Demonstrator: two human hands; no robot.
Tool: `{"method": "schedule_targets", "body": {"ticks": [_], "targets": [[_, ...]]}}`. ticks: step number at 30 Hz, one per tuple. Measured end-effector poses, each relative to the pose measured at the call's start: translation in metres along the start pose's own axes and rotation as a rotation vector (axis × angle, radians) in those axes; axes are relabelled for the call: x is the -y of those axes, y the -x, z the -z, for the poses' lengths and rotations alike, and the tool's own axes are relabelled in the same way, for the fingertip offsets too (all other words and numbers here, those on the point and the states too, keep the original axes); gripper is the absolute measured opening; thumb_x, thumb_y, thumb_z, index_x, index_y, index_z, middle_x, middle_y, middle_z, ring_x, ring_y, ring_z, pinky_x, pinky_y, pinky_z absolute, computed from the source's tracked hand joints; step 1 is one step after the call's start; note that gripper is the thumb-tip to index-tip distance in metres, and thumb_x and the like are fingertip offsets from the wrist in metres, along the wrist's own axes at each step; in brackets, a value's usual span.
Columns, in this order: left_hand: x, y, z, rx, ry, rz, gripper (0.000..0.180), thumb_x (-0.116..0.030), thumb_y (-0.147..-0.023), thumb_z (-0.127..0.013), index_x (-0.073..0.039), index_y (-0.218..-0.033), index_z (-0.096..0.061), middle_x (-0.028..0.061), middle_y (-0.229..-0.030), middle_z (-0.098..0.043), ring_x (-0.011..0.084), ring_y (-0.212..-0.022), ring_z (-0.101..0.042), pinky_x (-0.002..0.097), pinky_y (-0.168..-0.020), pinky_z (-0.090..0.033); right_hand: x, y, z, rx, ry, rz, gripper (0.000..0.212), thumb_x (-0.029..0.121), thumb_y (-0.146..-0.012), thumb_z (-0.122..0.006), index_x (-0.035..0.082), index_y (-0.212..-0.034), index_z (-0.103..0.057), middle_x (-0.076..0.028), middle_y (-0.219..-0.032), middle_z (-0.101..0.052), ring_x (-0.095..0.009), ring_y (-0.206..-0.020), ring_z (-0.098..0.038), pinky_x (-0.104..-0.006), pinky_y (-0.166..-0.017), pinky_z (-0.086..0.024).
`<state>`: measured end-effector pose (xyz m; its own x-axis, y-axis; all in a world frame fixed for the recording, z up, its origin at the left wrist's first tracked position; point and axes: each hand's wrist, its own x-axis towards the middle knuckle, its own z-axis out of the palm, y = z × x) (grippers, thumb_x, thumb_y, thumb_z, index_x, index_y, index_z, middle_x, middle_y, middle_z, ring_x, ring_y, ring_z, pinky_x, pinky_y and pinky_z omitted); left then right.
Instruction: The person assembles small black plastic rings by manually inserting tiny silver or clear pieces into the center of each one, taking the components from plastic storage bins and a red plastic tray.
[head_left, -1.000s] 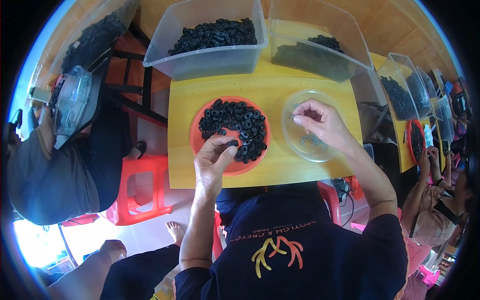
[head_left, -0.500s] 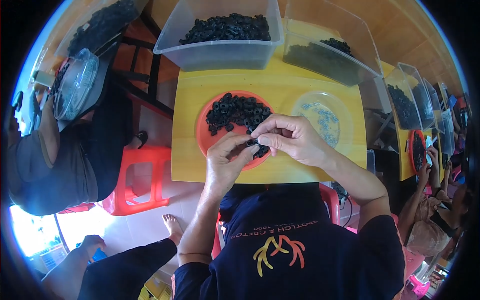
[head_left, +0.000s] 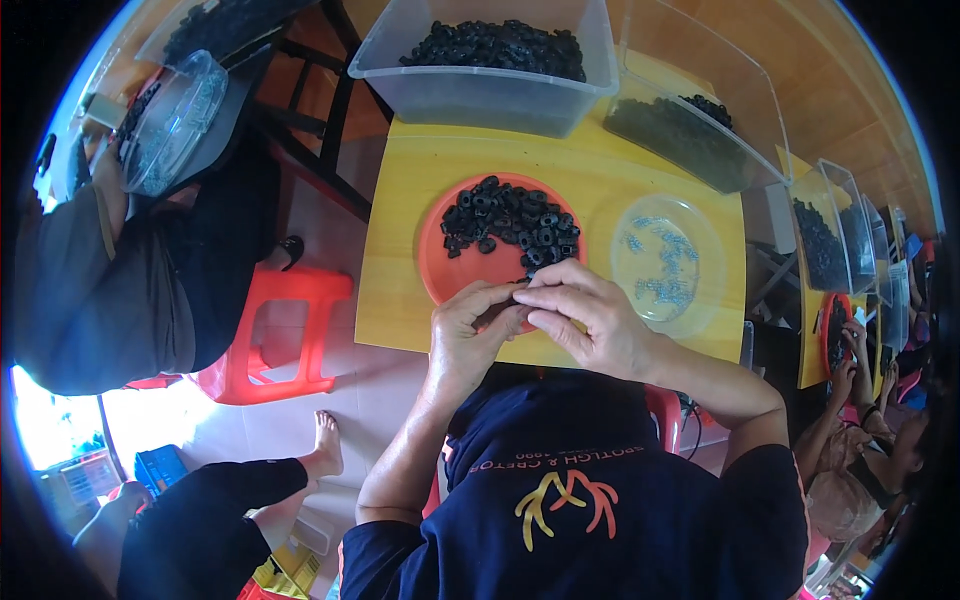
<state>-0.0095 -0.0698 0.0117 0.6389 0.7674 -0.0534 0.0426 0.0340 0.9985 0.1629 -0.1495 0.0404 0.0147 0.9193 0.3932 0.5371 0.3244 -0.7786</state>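
Note:
My left hand (head_left: pixel 468 335) and my right hand (head_left: pixel 598 322) meet over the near edge of a round orange-red tray (head_left: pixel 437 262). In the left fingers is a small black plastic part, mostly covered by the fingertips. My right thumb and fingers are closed against the left fingertips; anything they pinch is hidden. A heap of small black ring-like parts (head_left: pixel 515 217) lies in the tray, just beyond my hands. Right of it stands a round clear dish (head_left: pixel 628 283) with many tiny silvery pieces (head_left: pixel 664 262) scattered inside.
Under these is a yellow tabletop (head_left: pixel 400 210). A large translucent bin (head_left: pixel 480 98) of black parts stands at its far edge, with a second clear bin (head_left: pixel 690 150) to the right. A red stool (head_left: pixel 285 320) is at left. Other people sit on both sides.
Both hands have drawn slightly nearer to me and closed tighter, so the black part is now mostly covered. The whole view has shifted, moving the table rightward in the picture.

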Motion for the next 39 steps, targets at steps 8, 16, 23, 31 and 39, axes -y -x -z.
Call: {"method": "schedule_targets", "body": {"ticks": [8, 16, 23, 31, 39], "targets": [[0.004, 0.025, 0.023, -0.123, 0.008, 0.046, 0.025, 0.002, -0.089, -0.065, 0.003, -0.114, -0.068, 0.0071, -0.092, -0.063, 0.0103, -0.077, -0.063, 0.0228, -0.068, -0.052, -0.032, -0.031, -0.01, 0.199, 0.193, -0.052, 0.016, 0.011, -0.089, -0.066, 0.005, -0.104, -0.07, -0.009, -0.101, -0.064, -0.027, -0.084, -0.066, -0.0355, -0.073, -0.055], [0.016, 0.035, 0.053, -0.255, 0.166, 0.045, 0.026, 0.004, -0.09, -0.065, 0.004, -0.116, -0.06, 0.01, -0.099, -0.068, 0.0104, -0.076, -0.063, 0.0223, -0.068, -0.051, -0.061, -0.074, -0.061, 0.338, 0.559, 0.086, 0.016, 0.015, -0.087, -0.064, 0.004, -0.098, -0.068, -0.012, -0.096, -0.063, -0.028, -0.083, -0.066, -0.0388, -0.069, -0.055], [0.017, 0.037, 0.065, -0.312, 0.183, 0.035, 0.024, 0.005, -0.09, -0.064, 0.004, -0.113, -0.061, 0.0079, -0.096, -0.067, 0.0096, -0.075, -0.061, 0.0223, -0.068, -0.049, -0.05, -0.061, -0.069, 0.405, 0.716, 0.186, 0.016, 0.009, -0.076, -0.064, 0.001, -0.089, -0.06, -0.018, -0.094, -0.06, -0.029, -0.083, -0.066, -0.0375, -0.069, -0.057], [0.013, 0.021, 0.059, -0.18, 0.204, -0.019, 0.022, 0.001, -0.09, -0.066, 0.002, -0.112, -0.064, 0.0074, -0.096, -0.068, 0.0104, -0.076, -0.061, 0.0231, -0.069, -0.049, -0.061, -0.06, -0.039, 0.221, 0.121, 0.136, 0.017, 0.007, -0.086, -0.065, 0.005, -0.103, -0.064, -0.011, -0.093, -0.064, -0.028, -0.082, -0.065, -0.0368, -0.071, -0.054], [0.005, -0.001, 0.042, -0.067, 0.313, 0.003, 0.02, -0.001, -0.089, -0.068, 0.001, -0.108, -0.063, 0.008, -0.09, -0.069, 0.0107, -0.074, -0.062, 0.0246, -0.067, -0.05, -0.013, -0.064, 0.017, 0.36, -0.738, -0.543, 0.016, 0.015, -0.093, -0.068, 0.006, -0.107, -0.065, 0.002, -0.088, -0.063, -0.004, -0.072, -0.056, -0.0206, -0.062, -0.047]]}}
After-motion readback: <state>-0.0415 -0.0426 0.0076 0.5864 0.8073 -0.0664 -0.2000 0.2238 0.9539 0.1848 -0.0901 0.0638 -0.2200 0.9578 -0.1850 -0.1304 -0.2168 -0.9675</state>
